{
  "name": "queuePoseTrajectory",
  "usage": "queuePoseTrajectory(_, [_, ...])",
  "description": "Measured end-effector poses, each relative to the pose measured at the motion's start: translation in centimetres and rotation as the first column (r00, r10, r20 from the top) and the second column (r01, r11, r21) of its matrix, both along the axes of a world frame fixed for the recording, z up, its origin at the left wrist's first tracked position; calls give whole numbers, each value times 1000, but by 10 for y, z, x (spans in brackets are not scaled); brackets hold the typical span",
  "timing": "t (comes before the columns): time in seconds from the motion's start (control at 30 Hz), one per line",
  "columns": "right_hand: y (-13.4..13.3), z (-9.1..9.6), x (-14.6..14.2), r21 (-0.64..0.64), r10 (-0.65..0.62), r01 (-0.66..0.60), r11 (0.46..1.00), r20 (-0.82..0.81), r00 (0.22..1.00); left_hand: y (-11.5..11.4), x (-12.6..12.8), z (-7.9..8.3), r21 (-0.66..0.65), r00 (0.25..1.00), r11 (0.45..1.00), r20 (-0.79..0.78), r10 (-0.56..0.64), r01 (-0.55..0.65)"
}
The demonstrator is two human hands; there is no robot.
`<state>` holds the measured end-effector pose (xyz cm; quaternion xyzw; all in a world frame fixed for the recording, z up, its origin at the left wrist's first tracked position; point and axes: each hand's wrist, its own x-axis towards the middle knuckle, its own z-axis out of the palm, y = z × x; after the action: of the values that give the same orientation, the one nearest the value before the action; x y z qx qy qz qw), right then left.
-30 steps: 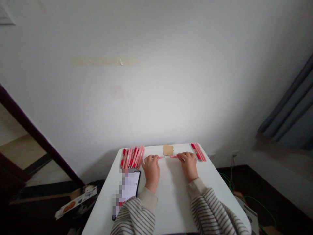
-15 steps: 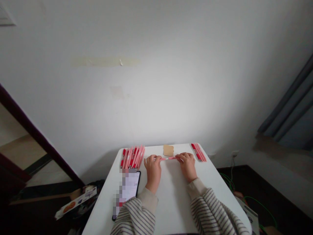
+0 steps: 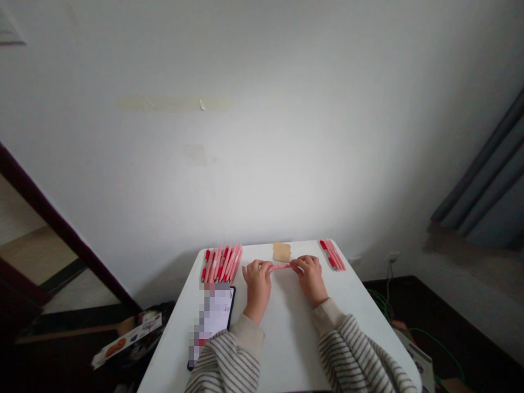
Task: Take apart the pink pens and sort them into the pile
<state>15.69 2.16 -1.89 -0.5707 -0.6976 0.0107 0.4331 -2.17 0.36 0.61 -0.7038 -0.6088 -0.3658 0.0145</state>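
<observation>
Between my two hands a pink pen (image 3: 281, 267) lies crosswise, just above or on the white table. My left hand (image 3: 258, 281) pinches its left end with thumb and fingertips. At the other end, my right hand (image 3: 310, 275) grips it the same way; the fingers cover both tips. A row of several pink and red pens (image 3: 221, 263) lies left of my left hand. To the right of my right hand rests a smaller group of pink and red pens (image 3: 333, 255). Beyond the held pen is a tan square pad (image 3: 282, 251).
A phone (image 3: 219, 311) with a lit, partly blurred screen lies on the white table (image 3: 286, 349), beside my left sleeve. The wall (image 3: 262, 164) rises right behind the table. Green cables (image 3: 382, 300) and a box stand on the floor at right.
My hands have drawn slightly closer together along the pen, and the pen has turned: the white mark on it no longer shows. The pen groups and pad stay put.
</observation>
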Motion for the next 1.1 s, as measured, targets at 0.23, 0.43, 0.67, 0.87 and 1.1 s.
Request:
queuePoseTrajectory(0.23, [2, -1, 0, 15, 57, -57, 998, -55, 997, -3, 2, 4, -92, 1000, 996, -4, 8, -8])
queuePoseTrajectory(0.43, [1, 1, 0, 20, 84, -82, 996, -88, 993, -6, 4, 4, -140, 999, 990, -53, 11, -18])
queuePoseTrajectory(0.67, [1, 1, 0, 5, 124, -124, 992, -108, 986, -6, 3, 4, -137, 998, 991, -57, 5, -13])
queuePoseTrajectory(0.87, [-1, 3, -1, 9, 153, -153, 988, -138, 979, -6, 3, 7, -157, 998, 988, -66, -4, -6])
queuePoseTrajectory(1.1, [-2, 4, -2, 0, 181, -183, 983, -158, 971, -6, 2, 6, -151, 997, 989, -77, -8, -4])
